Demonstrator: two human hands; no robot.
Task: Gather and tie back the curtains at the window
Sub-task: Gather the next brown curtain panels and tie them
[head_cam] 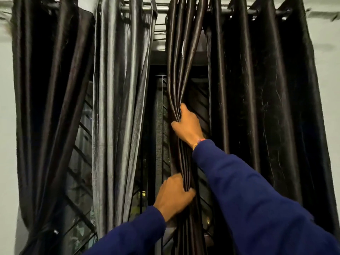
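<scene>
dark satin, the middle curtain panel point(181, 57) hangs from the rod point(161, 9) bunched into a narrow rope of folds before the window grille point(81, 162). the right hand point(187, 126) is clenched round the bunch higher up; the left hand point(173, 196) is closed on it lower down (both sleeves navy). other panels hang beside it.

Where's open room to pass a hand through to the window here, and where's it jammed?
Widest gap: between the grey curtain and the gathered dark bunch, window grille showing behind. A narrower slot lies right of the bunch, before the right dark curtain. Crowded on the bunch itself: right hand has a grip above, left hand below.
</scene>
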